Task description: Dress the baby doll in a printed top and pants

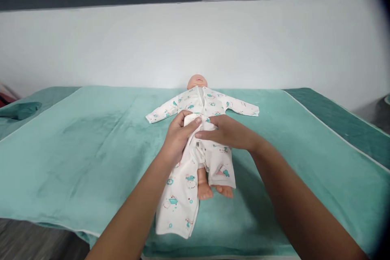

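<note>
A baby doll [197,81] lies on its back, dressed in a white baby outfit [222,158] with teal and pink prints. My left hand [179,134] pinches the outfit's fabric near the doll's waist, thumb on top. Close beside it, my right hand [224,130] grips the same fabric, its thumb pointing left and its fingers partly hidden. One trouser leg [179,207] lies flat to the left of the doll's bare foot [205,191]. The other trouser leg covers the second leg down to the foot [224,191]. Both sleeves [243,106] stretch outward.
A teal plush sheet [91,142] covers the surface beneath the doll, with a darker teal part [329,118] at the right. A white wall [195,40] stands behind the doll's head. Grey floor [36,239] shows past the front left edge.
</note>
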Motion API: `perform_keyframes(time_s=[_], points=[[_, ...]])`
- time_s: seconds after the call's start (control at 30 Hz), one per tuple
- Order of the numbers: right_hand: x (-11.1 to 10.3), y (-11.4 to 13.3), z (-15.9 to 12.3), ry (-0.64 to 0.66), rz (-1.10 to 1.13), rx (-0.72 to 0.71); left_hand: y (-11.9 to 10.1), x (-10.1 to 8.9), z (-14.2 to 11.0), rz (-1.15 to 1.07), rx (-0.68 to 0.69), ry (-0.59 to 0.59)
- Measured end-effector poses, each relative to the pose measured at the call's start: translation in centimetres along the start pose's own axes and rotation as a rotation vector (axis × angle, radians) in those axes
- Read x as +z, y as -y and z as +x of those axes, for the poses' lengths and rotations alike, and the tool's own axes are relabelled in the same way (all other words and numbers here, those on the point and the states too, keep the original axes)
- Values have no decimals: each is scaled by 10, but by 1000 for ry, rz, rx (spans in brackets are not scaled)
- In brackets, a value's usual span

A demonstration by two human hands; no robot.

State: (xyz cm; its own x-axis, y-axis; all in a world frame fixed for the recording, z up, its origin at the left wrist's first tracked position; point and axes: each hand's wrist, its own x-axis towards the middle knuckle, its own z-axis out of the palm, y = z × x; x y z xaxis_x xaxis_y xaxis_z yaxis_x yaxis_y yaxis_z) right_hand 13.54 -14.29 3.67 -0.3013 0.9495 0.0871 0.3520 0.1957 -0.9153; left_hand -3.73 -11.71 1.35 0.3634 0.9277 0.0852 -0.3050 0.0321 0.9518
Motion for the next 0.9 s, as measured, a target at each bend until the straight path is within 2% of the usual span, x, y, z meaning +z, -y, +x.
perform_keyframes(time_s=[0.07,0.17,0.23,0.3,0.37,0.47,0.57,0.63,0.7,0.8,0.9], points=[[1,-8,8,-27,137,26,2,1,3,-13,12,-30],[4,-30,13,-113,502,68,3,-7,4,91,-21,-8],[8,-42,14,-165,694,62,3,-15,4,195,-82,110],[10,-48,15,-191,775,29,3,-21,4,291,-149,259],[12,-48,15,-201,789,16,4,-23,3,320,-181,287],[12,-42,13,-172,706,21,8,-18,5,166,-138,80],[9,-35,8,10,486,3,11,-12,9,55,-87,-100],[7,-33,5,145,331,10,12,-11,10,69,-88,-161],[7,-33,4,178,250,33,12,-13,9,98,-113,-191],[11,-37,4,40,385,26,10,-18,2,135,-149,-156],[16,-41,7,-86,650,-11,4,-21,-8,199,-137,53]])
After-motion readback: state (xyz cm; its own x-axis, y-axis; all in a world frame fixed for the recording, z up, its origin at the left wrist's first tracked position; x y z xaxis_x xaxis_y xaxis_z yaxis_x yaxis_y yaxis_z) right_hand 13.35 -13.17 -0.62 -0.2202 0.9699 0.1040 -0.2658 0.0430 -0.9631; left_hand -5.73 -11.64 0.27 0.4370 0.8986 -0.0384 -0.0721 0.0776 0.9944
